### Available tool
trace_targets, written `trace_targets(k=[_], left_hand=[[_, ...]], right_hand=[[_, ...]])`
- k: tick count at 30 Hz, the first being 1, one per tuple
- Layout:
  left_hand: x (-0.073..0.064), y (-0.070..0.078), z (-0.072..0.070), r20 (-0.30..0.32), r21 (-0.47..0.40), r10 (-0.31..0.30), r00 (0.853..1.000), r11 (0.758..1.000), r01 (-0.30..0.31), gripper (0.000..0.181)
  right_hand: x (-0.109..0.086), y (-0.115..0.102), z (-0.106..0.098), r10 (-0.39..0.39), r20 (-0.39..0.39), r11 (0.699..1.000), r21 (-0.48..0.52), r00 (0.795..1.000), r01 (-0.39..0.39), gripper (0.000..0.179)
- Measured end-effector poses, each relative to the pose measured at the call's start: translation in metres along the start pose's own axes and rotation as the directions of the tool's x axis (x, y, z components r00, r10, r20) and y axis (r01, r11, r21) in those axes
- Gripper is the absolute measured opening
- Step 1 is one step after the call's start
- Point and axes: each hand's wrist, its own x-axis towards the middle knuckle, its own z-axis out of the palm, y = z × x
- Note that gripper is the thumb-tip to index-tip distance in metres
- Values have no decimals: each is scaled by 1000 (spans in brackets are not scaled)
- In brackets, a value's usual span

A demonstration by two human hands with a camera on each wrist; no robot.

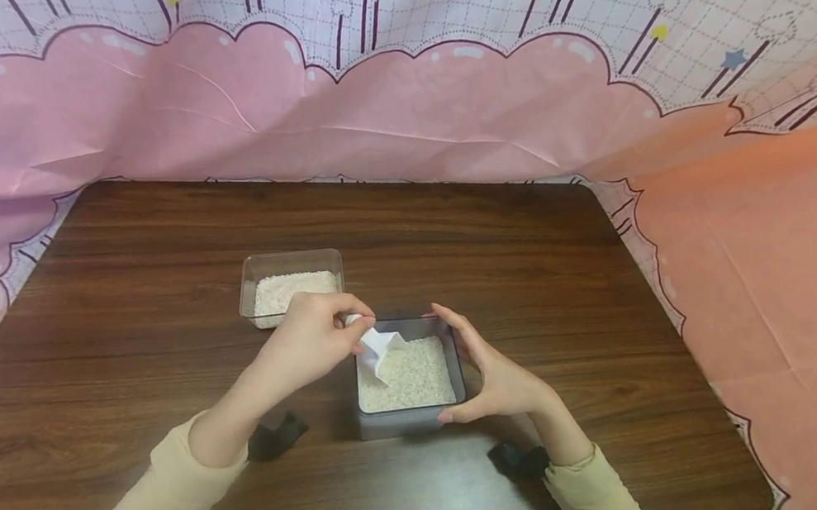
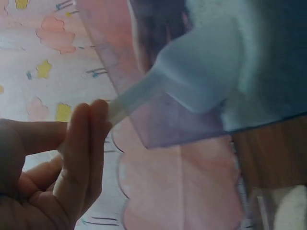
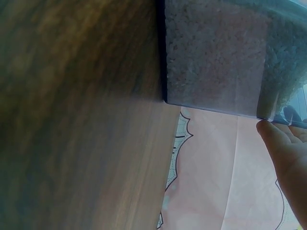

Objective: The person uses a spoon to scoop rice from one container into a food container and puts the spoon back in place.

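My left hand (image 1: 315, 331) pinches the handle of a white scoop (image 1: 377, 346). The blade of the scoop is inside a grey see-through bin (image 1: 413, 422), tilted down at the rice (image 1: 417, 377). In the left wrist view the scoop (image 2: 201, 67) shows through the bin's clear wall, its handle between thumb and fingers. On the bin's right side my right hand (image 1: 499, 374) spans the wall, thumb at the near corner and fingers at the far one. The right wrist view shows the thumb of the right hand (image 3: 288, 153) against the bin's rim, with rice behind the wall.
A smaller clear container (image 1: 290, 262) with white grains (image 1: 292, 288) stands behind my left hand. Dark wrist straps (image 1: 276, 437) show by both forearms. The brown wooden table (image 1: 528, 251) is bordered at the back by a pink patterned curtain (image 1: 439, 119).
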Motion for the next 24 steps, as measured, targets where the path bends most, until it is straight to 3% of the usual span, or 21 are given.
trace_targets(k=[4, 8, 10, 16, 24], left_hand=[[1, -15, -2, 32, -140, -128, 991, 982, 131, 14], [2, -26, -3, 59, -268, -180, 982, 945, 189, 16], [3, -30, -2, 71, -350, -198, 978, 913, 211, 18], [4, -40, 2, 73, -568, -240, 968, 788, 238, 25], [2, -41, 3, 62, -664, -266, 962, 709, 239, 25]], right_hand=[[0, 0, 0, -8, -2, 1000, 3, 1000, 8, 126], [0, 1, 0, -15, -5, 1000, 4, 1000, 15, 126], [0, 1, 0, -17, -4, 1000, 6, 1000, 17, 126], [0, 1, 0, -10, 0, 1000, 13, 1000, 10, 126], [1, 0, -1, -16, 0, 1000, 17, 1000, 16, 127]])
